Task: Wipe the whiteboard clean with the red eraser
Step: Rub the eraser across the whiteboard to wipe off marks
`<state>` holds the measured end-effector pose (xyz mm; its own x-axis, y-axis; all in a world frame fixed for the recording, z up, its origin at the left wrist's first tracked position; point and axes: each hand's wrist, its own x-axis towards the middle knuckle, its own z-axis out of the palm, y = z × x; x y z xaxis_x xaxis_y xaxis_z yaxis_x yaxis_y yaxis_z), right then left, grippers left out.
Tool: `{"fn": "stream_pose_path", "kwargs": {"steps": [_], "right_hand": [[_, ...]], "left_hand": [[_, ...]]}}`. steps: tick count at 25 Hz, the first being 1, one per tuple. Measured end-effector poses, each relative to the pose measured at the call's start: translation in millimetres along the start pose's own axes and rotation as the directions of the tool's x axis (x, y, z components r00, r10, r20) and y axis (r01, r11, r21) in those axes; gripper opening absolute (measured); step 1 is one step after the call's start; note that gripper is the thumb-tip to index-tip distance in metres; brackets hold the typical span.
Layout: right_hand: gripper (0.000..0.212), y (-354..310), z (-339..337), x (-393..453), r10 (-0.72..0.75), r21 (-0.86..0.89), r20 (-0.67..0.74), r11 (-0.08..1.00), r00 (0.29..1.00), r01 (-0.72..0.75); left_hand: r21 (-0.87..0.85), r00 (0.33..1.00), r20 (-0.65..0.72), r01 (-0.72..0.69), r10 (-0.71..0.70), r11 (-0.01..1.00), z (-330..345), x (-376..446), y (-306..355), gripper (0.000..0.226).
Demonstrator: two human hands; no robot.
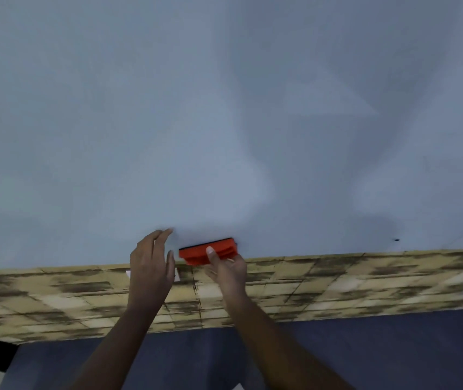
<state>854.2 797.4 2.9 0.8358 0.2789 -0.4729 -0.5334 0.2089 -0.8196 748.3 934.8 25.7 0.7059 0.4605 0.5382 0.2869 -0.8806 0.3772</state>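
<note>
- Board [224,122]: fills most of the view, pale grey-blue, looks mostly wiped. Faint smudgy shading across the middle and right; no legible writing.
- One small dark mark [396,239] low on the right of the board, well apart from the hands.
- Eraser [206,251]: red, ribbed back, dark pad along its top edge. It sits at the bottom edge of the board, near centre, long side roughly level, pad side toward the board. Can't tell if the pad is actually touching the surface.
- Right hand [226,267]: pinching the eraser from below. Thumb lies across the red back, other fingers curl round the right end and underside.
- Left hand [151,263]: just left of the eraser, not touching it. Fingers straight and close together, pointing up, palm turned toward the eraser. Fingertips overlap the lower edge of the board; contact unclear.
- Both forearms come in from the bottom of the frame, bare.
- Below the board: tan strip with a dark blotchy tile pattern [337,282], running the full width.
- Small white patch [178,273] on that strip, partly hidden behind the left hand.
- Under the strip: dark blue band [393,347].
- Frame is blurry overall, so fine detail is unreliable.
</note>
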Motion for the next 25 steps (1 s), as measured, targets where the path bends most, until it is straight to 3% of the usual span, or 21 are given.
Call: {"fn": "stream_pose_path", "kwargs": {"steps": [4, 8, 10, 12, 15, 17, 19, 20, 21, 22, 24, 25], "right_hand": [[0.041, -35, -59, 6, 0.003, 0.083, -0.129, 0.997, 0.992, 0.007], [0.056, -82, -137, 17, 0.004, 0.267, -0.411, 0.957, 0.912, 0.116], [0.054, -118, -158, 17, -0.137, 0.214, -0.485, 0.939, 0.864, 0.269], [0.042, -148, -157, 8, -0.394, -0.017, -0.496, 0.895, 0.774, 0.445], [0.052, -161, -133, -9, -0.747, -0.466, -0.355, 0.663, 0.563, 0.586], [0.058, -158, -133, -5, -0.9, -0.73, -0.081, 0.346, 0.428, 0.589], [0.062, -154, -170, 15, -0.933, -0.847, 0.196, -0.005, 0.303, 0.532], [0.062, -156, -191, 25, -0.926, -0.855, 0.221, -0.034, 0.305, 0.518], [0.065, -160, -214, 32, -0.921, -0.859, 0.163, 0.044, 0.353, 0.511], [0.067, -165, -237, 36, -0.906, -0.838, 0.052, 0.189, 0.421, 0.511], [0.066, -185, -279, 44, -0.816, -0.693, -0.204, 0.51, 0.541, 0.508], [0.063, -199, -297, 48, -0.762, -0.597, -0.301, 0.62, 0.574, 0.509]], "left_hand": [[0.039, 0.992, -0.016, -0.128, 0.128, 0.991, 7, 14, 8, 0.046], [-0.012, 0.987, -0.049, -0.151, 0.151, 0.988, 13, 18, 24, 0.043], [-0.024, 0.973, -0.081, -0.218, 0.215, 0.976, 13, 31, 45, 0.039], [0.005, 0.941, -0.153, -0.306, 0.303, 0.952, 9, 55, 79, 0.035], [0.048, 0.881, -0.269, -0.391, 0.389, 0.919, 6, 87, 146, 0.037], [0.035, 0.864, -0.316, -0.401, 0.391, 0.915, 10, 100, 188, 0.037], [0.034, 0.844, -0.363, -0.412, 0.396, 0.91, 19, 113, 231, 0.036], [0.055, 0.83, -0.386, -0.414, 0.402, 0.909, 22, 120, 246, 0.036], [0.085, 0.815, -0.414, -0.408, 0.404, 0.909, 24, 128, 259, 0.037], [0.113, 0.799, -0.448, -0.394, 0.401, 0.912, 28, 136, 270, 0.038], [0.148, 0.773, -0.525, -0.33, 0.357, 0.932, 35, 152, 287, 0.045], [0.15, 0.763, -0.561, -0.289, 0.322, 0.946, 40, 158, 291, 0.049]]}}
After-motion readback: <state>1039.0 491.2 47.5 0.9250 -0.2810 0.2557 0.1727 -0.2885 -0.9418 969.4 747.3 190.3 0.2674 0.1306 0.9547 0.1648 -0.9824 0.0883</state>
